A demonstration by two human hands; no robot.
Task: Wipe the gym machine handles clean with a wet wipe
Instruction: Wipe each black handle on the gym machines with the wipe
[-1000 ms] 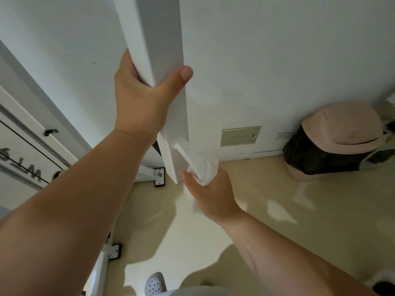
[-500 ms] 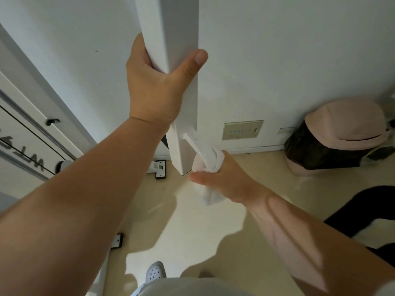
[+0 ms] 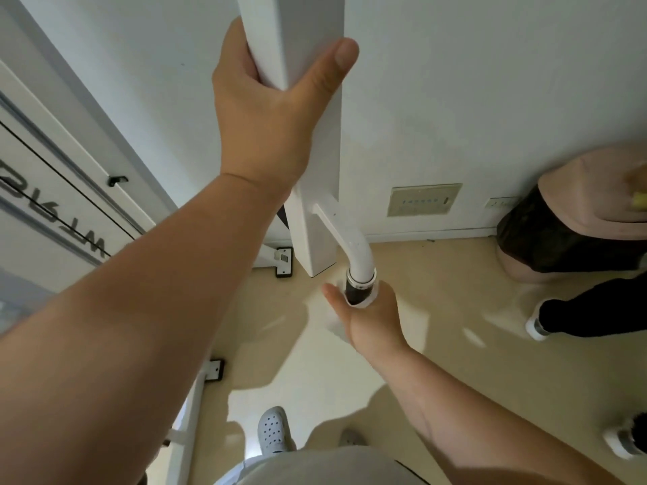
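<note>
Over beige floor [image 3: 437, 348], right hand [image 3: 375, 322] slid wipe [image 3: 334, 323] onto black grip [image 3: 355, 293].

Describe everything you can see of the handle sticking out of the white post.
The handle is a white tube, smooth and metal-looking, that leaves the lower end of the white post, angles out and bends downward. A silvery ring joins it to a black grip. The right hand wraps that grip through a white wet wipe; the grip's lower end is hidden.

handle [image 3: 354, 248]: white bent tube off white post [image 3: 325, 152], black grip end pointing down | wet wipe [image 3: 364, 304]: white, wrapped round grip's lower end
</note>
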